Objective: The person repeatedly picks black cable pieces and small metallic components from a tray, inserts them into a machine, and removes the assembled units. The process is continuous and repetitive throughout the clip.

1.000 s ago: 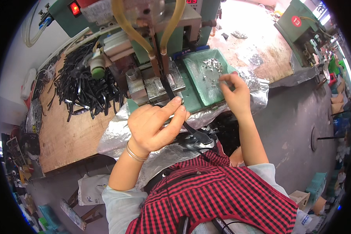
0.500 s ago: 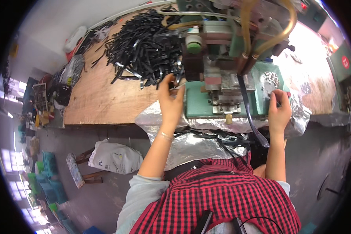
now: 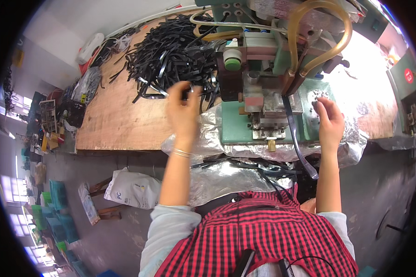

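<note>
My left hand (image 3: 184,111), blurred by motion, is over the near edge of a pile of black strips (image 3: 164,55). Its fingers curl round a dark gap, and whether a strip is in them I cannot make out. Over a green tray (image 3: 320,86) with small metal pieces (image 3: 320,94), my right hand (image 3: 331,121) pinches with thumb and fingertips. A tiny dark thing shows at those fingertips, too small to name. Between my hands stands a green bench press (image 3: 270,104) with a metal fixture. One black strip (image 3: 293,134) hangs from the press toward me, its wider end below the table edge.
Yellow hoses (image 3: 342,39) loop above the press. Crinkled silver foil (image 3: 208,129) covers the table's front edge, and more black strips (image 3: 259,167) lie on foil over my lap. A white sack (image 3: 133,188) stands on the floor at left beside a wooden stool (image 3: 88,203).
My left hand has moved left, from beside the press to over the near edge of the pile. My right hand has shifted slightly up and left above the small metal pieces.
</note>
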{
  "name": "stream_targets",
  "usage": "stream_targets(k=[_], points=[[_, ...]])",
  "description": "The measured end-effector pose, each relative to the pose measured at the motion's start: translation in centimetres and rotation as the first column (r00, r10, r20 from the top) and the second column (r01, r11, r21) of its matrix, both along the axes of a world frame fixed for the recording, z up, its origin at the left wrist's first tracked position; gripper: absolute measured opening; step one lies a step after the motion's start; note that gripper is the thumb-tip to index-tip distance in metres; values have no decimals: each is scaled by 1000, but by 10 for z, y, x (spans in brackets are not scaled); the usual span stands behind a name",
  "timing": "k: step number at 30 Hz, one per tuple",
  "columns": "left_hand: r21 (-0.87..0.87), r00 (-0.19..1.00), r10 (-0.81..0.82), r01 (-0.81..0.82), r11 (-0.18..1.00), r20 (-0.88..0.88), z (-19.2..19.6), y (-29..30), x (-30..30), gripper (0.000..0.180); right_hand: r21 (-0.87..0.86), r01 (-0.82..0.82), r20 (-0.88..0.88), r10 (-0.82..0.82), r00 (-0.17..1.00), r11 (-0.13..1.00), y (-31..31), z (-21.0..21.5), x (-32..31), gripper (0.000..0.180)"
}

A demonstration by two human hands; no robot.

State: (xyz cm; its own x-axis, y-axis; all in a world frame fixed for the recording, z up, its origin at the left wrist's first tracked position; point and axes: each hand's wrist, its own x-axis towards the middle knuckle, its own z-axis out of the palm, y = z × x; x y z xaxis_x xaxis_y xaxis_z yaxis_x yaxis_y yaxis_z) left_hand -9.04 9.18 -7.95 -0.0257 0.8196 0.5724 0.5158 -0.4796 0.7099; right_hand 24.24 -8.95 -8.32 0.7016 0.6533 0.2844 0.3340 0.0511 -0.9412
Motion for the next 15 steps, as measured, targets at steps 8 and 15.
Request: stream_targets(k=[8, 15], points=[[211, 699, 152, -1, 977, -699, -47, 110, -165, 45, 13, 336, 467, -303, 831, 942, -85, -22, 9, 13], [269, 701, 142, 74, 960, -699, -55, 131, -160, 35, 20, 196, 282, -194, 940, 980, -64, 18, -24, 14]])
